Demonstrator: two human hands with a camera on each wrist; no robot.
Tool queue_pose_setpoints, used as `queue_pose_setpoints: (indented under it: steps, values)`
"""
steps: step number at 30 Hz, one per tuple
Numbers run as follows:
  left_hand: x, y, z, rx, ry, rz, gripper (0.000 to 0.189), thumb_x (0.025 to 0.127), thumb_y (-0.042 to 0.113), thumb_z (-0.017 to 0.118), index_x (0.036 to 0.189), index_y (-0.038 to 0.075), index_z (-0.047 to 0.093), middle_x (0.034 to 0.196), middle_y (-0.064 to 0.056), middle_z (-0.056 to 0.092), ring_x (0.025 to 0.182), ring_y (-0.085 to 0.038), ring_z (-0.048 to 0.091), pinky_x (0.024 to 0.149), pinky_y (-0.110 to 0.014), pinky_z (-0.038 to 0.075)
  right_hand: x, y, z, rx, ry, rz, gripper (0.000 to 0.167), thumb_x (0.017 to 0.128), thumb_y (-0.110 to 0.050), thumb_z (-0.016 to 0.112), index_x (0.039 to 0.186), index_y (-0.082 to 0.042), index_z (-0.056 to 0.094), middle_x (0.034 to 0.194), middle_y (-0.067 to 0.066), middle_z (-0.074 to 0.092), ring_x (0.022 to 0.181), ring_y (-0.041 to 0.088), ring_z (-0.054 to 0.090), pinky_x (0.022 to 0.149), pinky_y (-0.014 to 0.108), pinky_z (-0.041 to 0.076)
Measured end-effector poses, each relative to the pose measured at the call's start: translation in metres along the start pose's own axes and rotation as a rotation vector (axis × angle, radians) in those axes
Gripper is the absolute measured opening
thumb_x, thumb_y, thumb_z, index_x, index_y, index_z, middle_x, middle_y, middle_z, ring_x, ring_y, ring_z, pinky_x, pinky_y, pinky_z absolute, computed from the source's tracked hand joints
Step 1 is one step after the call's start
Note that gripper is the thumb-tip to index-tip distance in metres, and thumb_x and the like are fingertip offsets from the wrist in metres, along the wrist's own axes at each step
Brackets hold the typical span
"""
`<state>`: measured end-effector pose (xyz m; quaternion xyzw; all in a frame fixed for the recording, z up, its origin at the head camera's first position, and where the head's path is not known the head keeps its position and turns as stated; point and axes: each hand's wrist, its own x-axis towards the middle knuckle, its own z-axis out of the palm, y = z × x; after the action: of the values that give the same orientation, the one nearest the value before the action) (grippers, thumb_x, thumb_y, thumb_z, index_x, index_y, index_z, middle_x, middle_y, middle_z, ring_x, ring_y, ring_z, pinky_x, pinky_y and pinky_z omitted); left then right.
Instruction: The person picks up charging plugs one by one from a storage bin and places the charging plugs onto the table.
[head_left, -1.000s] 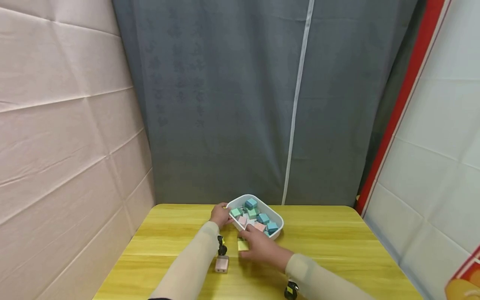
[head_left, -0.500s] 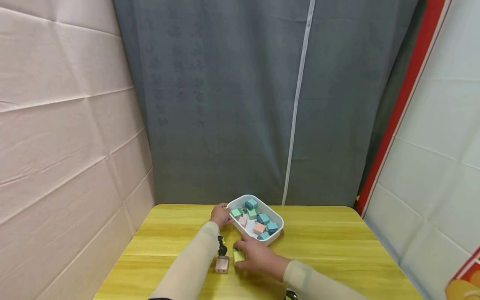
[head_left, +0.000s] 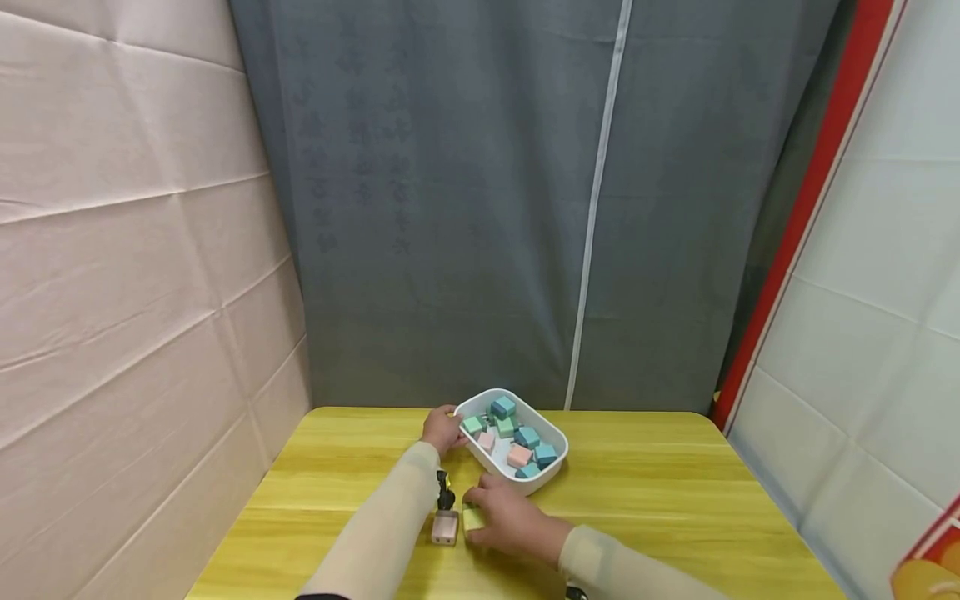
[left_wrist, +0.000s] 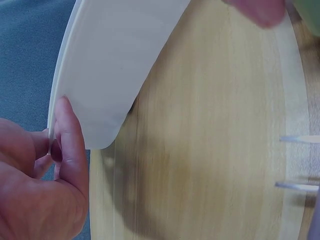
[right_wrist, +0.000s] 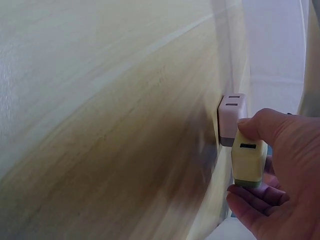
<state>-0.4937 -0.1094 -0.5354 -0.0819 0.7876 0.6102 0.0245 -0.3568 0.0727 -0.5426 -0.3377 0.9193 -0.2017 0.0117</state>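
A white plastic bin [head_left: 552, 477] holds several blue, green and pink blocks shaped like chargers. My left hand [head_left: 441, 429] grips the bin's left rim, thumb on one side of the wall and fingers on the other, as the left wrist view shows. Between thumb and fingers, my right hand [head_left: 517, 521] pinches a yellow USB charger [right_wrist: 248, 160] with a green base and a port on top. Just left of it stands a pink USB charger [head_left: 444, 528] with two ports and a grey base. Metal prongs [left_wrist: 300, 186] show at the right in the left wrist view.
Everything rests on a yellow wood-grain table [head_left: 660, 517]. A grey curtain [head_left: 450, 208] hangs behind its far edge, a pale cloth wall [head_left: 150, 250] on the left, a white panel [head_left: 862, 333] with a red strip on the right. A dark strap [head_left: 446, 492] sits at my left wrist.
My right hand has moved away from the bin's near side, leftward and closer to me, bringing the yellow charger beside the pink one. My left hand and the bin have stayed put.
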Motion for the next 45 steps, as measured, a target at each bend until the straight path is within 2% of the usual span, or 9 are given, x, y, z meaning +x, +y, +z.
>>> queue_pose_setpoints:
  steps: [7, 16, 38, 45]
  values:
    - [0.0, 0.0, 0.0, 0.003, -0.002, 0.008, 0.042, 0.117, 0.015, 0.057, 0.155, -0.001, 0.058, 0.118, -0.022, 0.07, 0.081, -0.019, 0.073, 0.074, -0.031, 0.068, -0.001, -0.004, 0.002, 0.033, -0.023, 0.041, 0.048, 0.089, -0.039, 0.094, 0.13, -0.02, 0.077, 0.102, -0.011, 0.051, 0.084, 0.004, 0.051, 0.073, 0.02, 0.05]
    - [-0.002, 0.003, 0.001, 0.0, 0.018, 0.005, 0.042, 0.116, 0.013, 0.058, 0.156, -0.001, 0.057, 0.109, -0.02, 0.069, 0.074, -0.017, 0.068, 0.073, -0.03, 0.068, 0.001, -0.007, 0.012, -0.017, -0.025, 0.042, 0.05, 0.087, -0.042, 0.095, 0.126, -0.017, 0.077, 0.098, -0.009, 0.048, 0.08, 0.005, 0.049, 0.074, 0.021, 0.049]
    - [0.0, 0.002, 0.002, 0.002, 0.025, 0.0, 0.042, 0.116, 0.013, 0.058, 0.156, -0.001, 0.057, 0.109, -0.02, 0.07, 0.075, -0.016, 0.069, 0.072, -0.03, 0.068, 0.004, -0.008, 0.018, -0.028, -0.035, 0.046, 0.049, 0.088, -0.043, 0.094, 0.126, -0.018, 0.077, 0.099, -0.009, 0.05, 0.083, 0.005, 0.049, 0.077, 0.023, 0.05]
    - [-0.001, 0.003, 0.002, 0.008, 0.023, 0.002, 0.041, 0.116, 0.013, 0.058, 0.155, 0.0, 0.058, 0.105, -0.018, 0.069, 0.073, -0.016, 0.067, 0.074, -0.032, 0.068, 0.004, -0.007, 0.018, 0.007, -0.042, 0.068, 0.05, 0.089, -0.042, 0.093, 0.128, -0.017, 0.075, 0.1, -0.009, 0.05, 0.085, 0.005, 0.049, 0.077, 0.023, 0.05]
